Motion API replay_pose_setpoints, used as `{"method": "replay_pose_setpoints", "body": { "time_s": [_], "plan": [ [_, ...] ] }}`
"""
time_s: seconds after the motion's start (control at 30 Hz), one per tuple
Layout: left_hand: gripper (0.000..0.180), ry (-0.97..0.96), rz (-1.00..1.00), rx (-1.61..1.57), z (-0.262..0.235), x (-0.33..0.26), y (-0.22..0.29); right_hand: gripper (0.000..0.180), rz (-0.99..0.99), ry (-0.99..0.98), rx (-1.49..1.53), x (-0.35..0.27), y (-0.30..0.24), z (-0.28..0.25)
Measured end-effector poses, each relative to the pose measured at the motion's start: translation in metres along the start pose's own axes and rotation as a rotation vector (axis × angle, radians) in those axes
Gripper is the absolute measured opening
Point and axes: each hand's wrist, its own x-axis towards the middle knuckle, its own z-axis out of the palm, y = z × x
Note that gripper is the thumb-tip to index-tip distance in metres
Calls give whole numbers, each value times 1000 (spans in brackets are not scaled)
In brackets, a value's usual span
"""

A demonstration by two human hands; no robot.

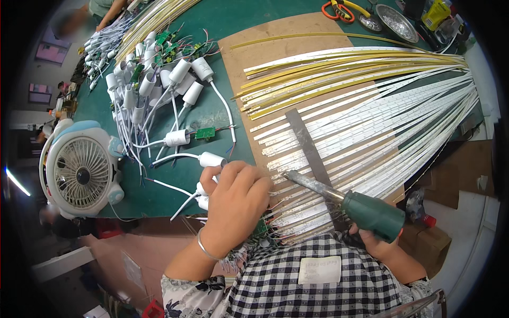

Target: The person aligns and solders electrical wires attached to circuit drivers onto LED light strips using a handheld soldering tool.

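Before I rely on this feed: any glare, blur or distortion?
Head view: edges bend toward the dark rim; light tube, far left, looks blown out; white strips are bright; co-worker's head, upper left, is blurred; left hand and soldering iron look fairly sharp.

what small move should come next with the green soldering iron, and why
I'd probably settle the green-handled soldering iron on one strip end: the right hand holds it with its tip right by the ends of the white strips, and the left hand is beside them.
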Motion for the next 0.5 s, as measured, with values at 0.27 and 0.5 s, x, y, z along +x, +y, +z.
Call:
{"method": "replay_pose_setpoints", "body": {
  "time_s": [0.27,0.5],
  "plan": [
    [19,56,44,-68,10,-7,-8,55,190,62,398,23,-20,6],
    [25,163,58,-133,8,-15,-3,45,370,116,1095,80,-40,44]
  ]
}}
